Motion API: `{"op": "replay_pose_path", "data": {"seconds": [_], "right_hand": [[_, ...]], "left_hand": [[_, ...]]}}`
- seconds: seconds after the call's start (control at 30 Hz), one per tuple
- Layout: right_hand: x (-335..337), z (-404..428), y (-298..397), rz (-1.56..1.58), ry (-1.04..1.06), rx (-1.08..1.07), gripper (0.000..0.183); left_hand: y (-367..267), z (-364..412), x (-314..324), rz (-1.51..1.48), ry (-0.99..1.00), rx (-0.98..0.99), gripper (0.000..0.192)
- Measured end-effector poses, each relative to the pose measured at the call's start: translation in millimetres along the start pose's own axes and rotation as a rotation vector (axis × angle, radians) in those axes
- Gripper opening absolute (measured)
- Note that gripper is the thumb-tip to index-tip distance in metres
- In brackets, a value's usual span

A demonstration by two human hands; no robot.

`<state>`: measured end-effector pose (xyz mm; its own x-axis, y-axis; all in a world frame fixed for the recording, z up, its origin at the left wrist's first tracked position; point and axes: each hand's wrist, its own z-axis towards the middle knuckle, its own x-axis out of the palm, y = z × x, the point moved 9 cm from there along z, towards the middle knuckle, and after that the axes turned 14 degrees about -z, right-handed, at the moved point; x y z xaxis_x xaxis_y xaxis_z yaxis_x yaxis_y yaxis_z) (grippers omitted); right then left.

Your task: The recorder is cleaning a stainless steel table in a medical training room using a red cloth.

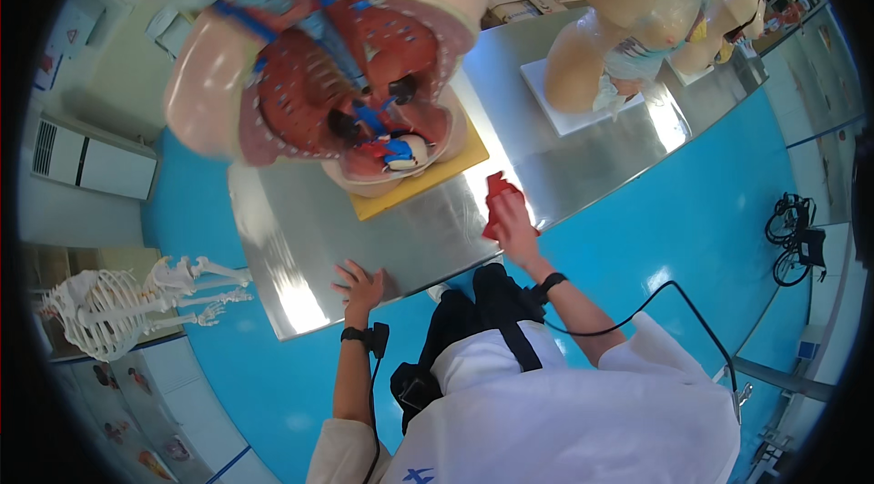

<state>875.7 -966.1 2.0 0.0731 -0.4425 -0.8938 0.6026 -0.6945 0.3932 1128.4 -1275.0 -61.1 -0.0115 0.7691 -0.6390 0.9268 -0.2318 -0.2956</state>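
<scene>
My right hand [513, 221] presses on a crumpled red cloth [497, 189] at the near edge of a stainless steel table [423, 241]. My left hand [360, 287] rests palm down on the bare metal near the same edge, fingers spread, with nothing in it. In front of my hands a large anatomical torso model [457, 132] stands on a yellow base board [416, 190]. Its chest and belly are hollow, with dark red walls, blue and red vessels and dark kidney-shaped parts inside. The cloth lies just right of the board.
Two more torso models [580, 67], partly in clear plastic wrap, stand on white bases [563, 118] farther right. Cardboard boxes [519, 2] lie beyond the table. A skeleton model [116, 313] is at the left, and a wheelchair [795, 238] at the far right. A black cable [614, 327] runs from my right wrist.
</scene>
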Motion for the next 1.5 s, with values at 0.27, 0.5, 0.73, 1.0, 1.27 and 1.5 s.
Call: {"op": "replay_pose_path", "data": {"seconds": [0.27,0.5,0.73,1.0,1.27,1.5], "right_hand": [[-12.8,5.6,21.7,0.089,0.254,-0.33,0.062],[-92.0,24.9,-195.4,-0.152,-0.095,0.044,0.057],[-71.0,33.5,-234.8,-0.336,-0.288,0.476,0.053],[105.8,15.4,226.6,0.141,0.015,-0.189,0.05],[135.4,-27.6,315.7,0.184,0.295,-0.481,0.062],[45.3,-29.3,77.2,-0.193,-0.133,0.197,0.059]], "left_hand": [[65.3,42.3,-1.8,0.204,-0.057,0.12,0.092],[8.4,12.2,-29.4,-0.219,-0.199,0.321,0.061],[81.3,2.1,-115.0,-0.229,-0.474,0.269,0.05],[162.1,18.1,-142.4,-0.14,-0.504,0.586,0.069],[214.3,37.0,-116.0,-0.202,-0.247,0.535,0.068],[204.0,39.9,-112.7,-0.191,-0.226,0.423,0.078]]}}
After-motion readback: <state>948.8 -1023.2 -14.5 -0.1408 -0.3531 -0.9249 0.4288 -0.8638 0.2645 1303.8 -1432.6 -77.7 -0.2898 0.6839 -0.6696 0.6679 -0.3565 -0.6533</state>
